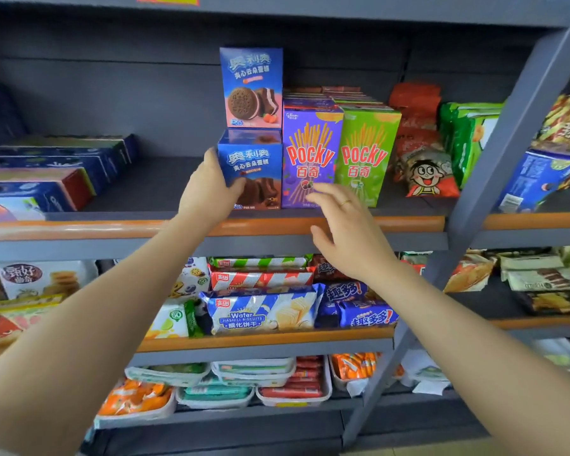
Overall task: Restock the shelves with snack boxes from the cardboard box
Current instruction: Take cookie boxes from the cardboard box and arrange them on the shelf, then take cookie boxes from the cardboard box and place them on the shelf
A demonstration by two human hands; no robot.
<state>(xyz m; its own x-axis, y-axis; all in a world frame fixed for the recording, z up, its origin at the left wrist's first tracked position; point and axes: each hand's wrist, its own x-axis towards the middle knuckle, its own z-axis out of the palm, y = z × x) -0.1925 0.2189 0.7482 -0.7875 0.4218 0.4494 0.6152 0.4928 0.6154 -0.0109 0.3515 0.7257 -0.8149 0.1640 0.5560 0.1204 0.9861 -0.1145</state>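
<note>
Two blue snack boxes stand stacked on the upper shelf (145, 185). My left hand (208, 189) grips the lower blue box (255, 166) by its left side, thumb across the front. The upper blue box (251, 87) stands upright on top of it. My right hand (346, 232) hovers open in front of the purple Pocky box (310, 153), fingers spread, holding nothing. A green Pocky box (366, 156) stands right of the purple one. The cardboard box is out of view.
Flat blue boxes (53, 172) lie at the shelf's left, with bare shelf between them and the stack. Red and green snack bags (422, 143) fill the right. A grey diagonal upright (507, 126) crosses the right side. Lower shelves hold wafer packs (264, 314) and tubs.
</note>
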